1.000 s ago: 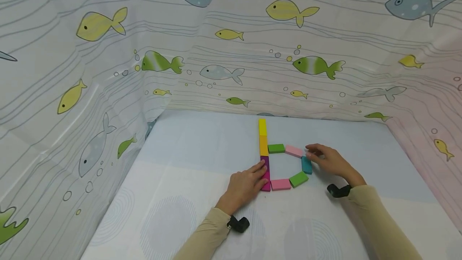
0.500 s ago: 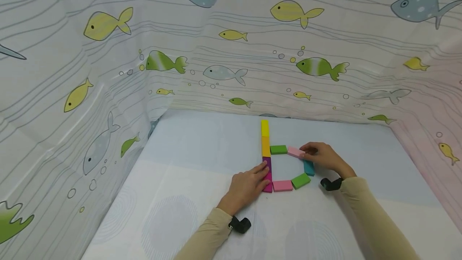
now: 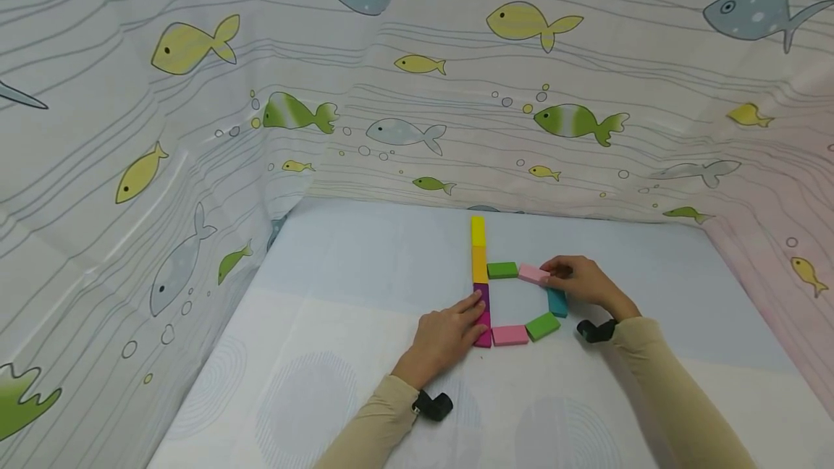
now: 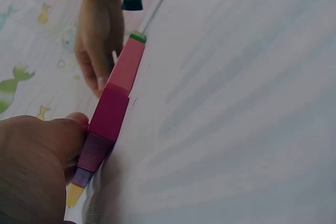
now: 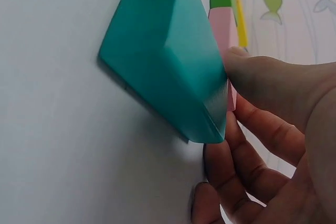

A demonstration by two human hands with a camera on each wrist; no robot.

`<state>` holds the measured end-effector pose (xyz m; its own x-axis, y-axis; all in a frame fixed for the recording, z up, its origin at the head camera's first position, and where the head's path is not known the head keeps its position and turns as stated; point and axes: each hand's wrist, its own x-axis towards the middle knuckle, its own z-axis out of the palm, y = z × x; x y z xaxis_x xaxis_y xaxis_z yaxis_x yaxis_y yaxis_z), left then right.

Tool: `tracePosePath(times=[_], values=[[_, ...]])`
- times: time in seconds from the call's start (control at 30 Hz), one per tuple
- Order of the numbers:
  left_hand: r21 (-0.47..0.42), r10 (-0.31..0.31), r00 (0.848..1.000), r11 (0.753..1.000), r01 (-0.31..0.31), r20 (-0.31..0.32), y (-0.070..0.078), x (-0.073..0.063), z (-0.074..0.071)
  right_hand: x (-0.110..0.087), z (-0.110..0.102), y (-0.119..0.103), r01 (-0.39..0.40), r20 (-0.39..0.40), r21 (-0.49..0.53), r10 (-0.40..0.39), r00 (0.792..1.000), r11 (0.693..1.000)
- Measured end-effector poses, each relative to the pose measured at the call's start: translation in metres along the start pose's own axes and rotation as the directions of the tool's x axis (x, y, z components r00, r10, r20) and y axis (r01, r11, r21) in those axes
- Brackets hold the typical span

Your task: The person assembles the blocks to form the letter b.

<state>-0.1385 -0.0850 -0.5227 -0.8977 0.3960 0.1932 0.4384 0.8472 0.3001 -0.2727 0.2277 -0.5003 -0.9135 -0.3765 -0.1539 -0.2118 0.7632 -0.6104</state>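
Coloured wooden blocks lie on the table in the shape of a letter b. My left hand [image 3: 443, 335] rests its fingers on the purple block [image 3: 481, 288] and the magenta block [image 3: 483, 339] at the foot of the upright column. At the loop's upper right, my right hand [image 3: 583, 283] pinches the end of the upper pink block [image 3: 531, 273] between thumb and fingers. Just below that hand sits the teal block [image 3: 557, 303], large in the right wrist view. A lower pink block [image 3: 510, 336] and a lower green block [image 3: 543, 326] form the loop's bottom.
An upper green block [image 3: 502, 270] touches the column near its orange block [image 3: 478, 264], with a yellow block [image 3: 478, 230] at the top. Behind the white table [image 3: 352, 252] hangs a fish-patterned curtain [image 3: 365, 187]. Each wrist wears a small black camera.
My right hand has moved left from beside the teal block and taken hold of the upper pink block's end. My left hand stays on the column. The head view has shifted slightly.
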Motion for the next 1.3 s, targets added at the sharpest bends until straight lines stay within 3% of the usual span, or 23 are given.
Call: tracePosePath(times=[0.63,1.3], values=[[-0.002,0.004,1.000,1.000,-0.004,-0.016,-0.0007,-0.0007,0.0016,0.0021,0.0009,-0.0009,-0.012,-0.006,0.001,0.012,1.000,1.000],[0.016,0.002,1.000,1.000,-0.001,-0.011,-0.0007,-0.0007,0.0027,0.0029,-0.0057,0.0062,-0.016,0.043,0.041,0.015,0.999,0.999]])
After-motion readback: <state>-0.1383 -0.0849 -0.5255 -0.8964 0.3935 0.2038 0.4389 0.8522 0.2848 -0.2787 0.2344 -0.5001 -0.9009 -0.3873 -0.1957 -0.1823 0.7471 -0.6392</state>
